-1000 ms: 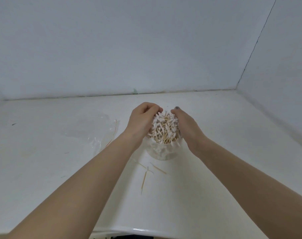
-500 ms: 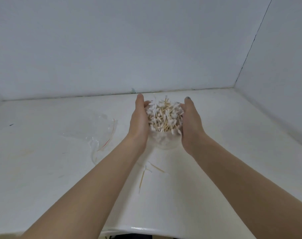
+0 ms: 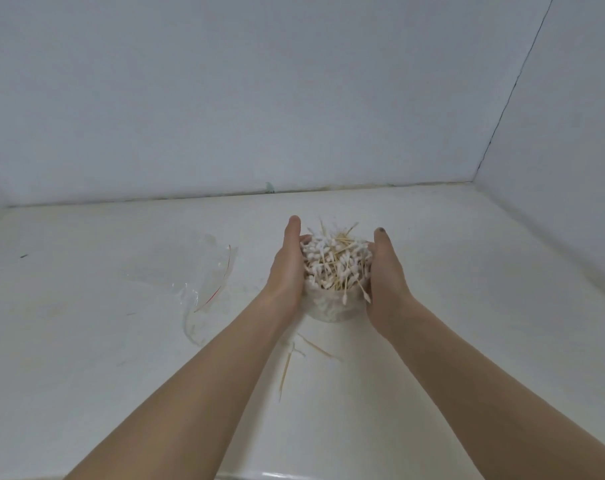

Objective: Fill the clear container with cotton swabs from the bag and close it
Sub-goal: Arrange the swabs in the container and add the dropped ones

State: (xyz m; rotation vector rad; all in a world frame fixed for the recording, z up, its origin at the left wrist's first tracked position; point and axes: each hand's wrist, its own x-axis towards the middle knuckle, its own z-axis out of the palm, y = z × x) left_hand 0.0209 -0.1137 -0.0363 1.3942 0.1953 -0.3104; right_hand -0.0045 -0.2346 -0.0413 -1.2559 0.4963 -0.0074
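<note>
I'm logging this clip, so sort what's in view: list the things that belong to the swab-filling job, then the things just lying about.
Part of the job:
- clear container
- heap of cotton swabs piled above its rim
- left hand and right hand, cupping the heap
- empty plastic bag
- stray swabs on the counter

Lying about:
- small dark speck at far left
</note>
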